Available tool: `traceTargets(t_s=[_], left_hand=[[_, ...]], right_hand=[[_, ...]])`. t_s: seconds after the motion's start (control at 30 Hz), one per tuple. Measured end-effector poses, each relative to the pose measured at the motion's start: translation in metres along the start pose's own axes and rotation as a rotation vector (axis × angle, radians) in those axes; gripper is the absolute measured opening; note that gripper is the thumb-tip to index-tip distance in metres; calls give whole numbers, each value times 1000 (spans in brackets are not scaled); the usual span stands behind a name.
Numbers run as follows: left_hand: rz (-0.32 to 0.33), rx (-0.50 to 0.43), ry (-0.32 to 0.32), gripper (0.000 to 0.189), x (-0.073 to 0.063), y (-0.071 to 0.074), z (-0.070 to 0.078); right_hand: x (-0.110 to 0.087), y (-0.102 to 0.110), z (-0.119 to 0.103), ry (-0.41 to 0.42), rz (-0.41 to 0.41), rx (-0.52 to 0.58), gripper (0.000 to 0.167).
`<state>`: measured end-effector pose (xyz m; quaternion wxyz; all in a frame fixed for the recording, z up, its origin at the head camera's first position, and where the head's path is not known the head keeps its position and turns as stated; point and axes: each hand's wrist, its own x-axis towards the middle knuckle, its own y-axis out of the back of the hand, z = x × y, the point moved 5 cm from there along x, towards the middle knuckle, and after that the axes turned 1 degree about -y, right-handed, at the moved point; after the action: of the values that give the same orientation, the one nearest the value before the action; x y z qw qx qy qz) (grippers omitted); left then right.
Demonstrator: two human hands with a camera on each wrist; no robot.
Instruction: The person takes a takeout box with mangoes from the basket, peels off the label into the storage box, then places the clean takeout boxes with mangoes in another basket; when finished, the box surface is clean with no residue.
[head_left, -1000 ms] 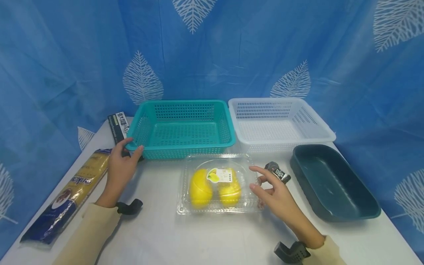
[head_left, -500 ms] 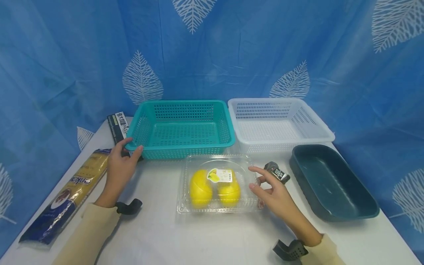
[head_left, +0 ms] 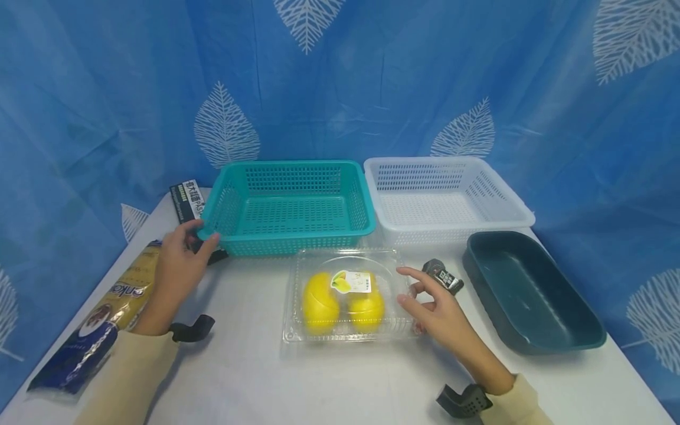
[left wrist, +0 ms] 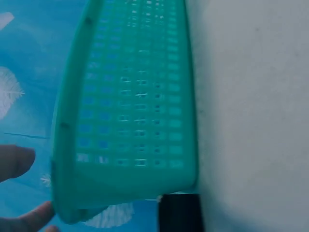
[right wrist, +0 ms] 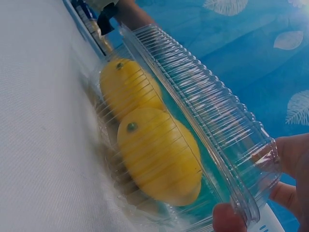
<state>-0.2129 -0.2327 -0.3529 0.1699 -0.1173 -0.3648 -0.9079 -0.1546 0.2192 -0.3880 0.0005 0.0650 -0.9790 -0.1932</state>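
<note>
Clear rectangular plastic container (head_left: 344, 302): lies on the white bench (head_left: 239, 366) before me, two yellow lemons (head_left: 321, 304) inside.
My right hand (head_left: 438, 310): fingers curled round its right edge.
Container hold: step in hand, I judge; lifting calls for a level grip.
My left hand (head_left: 180, 262): fingers loosely bent, holding nothing, by the teal plastic basket's (head_left: 297, 212) near left corner.

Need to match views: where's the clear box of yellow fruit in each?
Head: clear box just below centre, right hand at its right end.
Left wrist: not in it.
Right wrist: across the centre, slanting toward lower right.
Shared landmark: leaf-print blue cloth, all three.
</note>
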Motion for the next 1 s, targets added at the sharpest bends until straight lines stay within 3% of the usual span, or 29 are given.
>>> traceTargets(t_s=[0.1,0.2,0.27,0.37,0.53,0.63,0.73,0.83,1.0], left_hand=[[114,14,-89,46,-9,6,17],[180,12,-259,37,-25,5,45],[148,23,-374,37,-37,-3,63],[-5,83,-462,42,-54,-19,82],[-330,170,-378,58,-74,-44,84],[-448,142,-325,65,-82,-53,79],[-541,98,-323,73,-91,-63,77],[-586,57,-336,73,-98,-70,78],[-575,15,-300,67,-100,-72,77]], right_hand=[[0,1,-1,11,-7,6,54],[0,1,-1,16,-12,6,54],[0,1,-1,18,-14,2,55],[0,1,-1,14,-18,2,55],[0,1,0,5,-18,1,55],[0,0,0,1,-20,3,55],[-1,0,0,-6,-19,8,54],[-1,1,0,-6,-15,7,54],[-1,0,0,-6,-13,7,54]])
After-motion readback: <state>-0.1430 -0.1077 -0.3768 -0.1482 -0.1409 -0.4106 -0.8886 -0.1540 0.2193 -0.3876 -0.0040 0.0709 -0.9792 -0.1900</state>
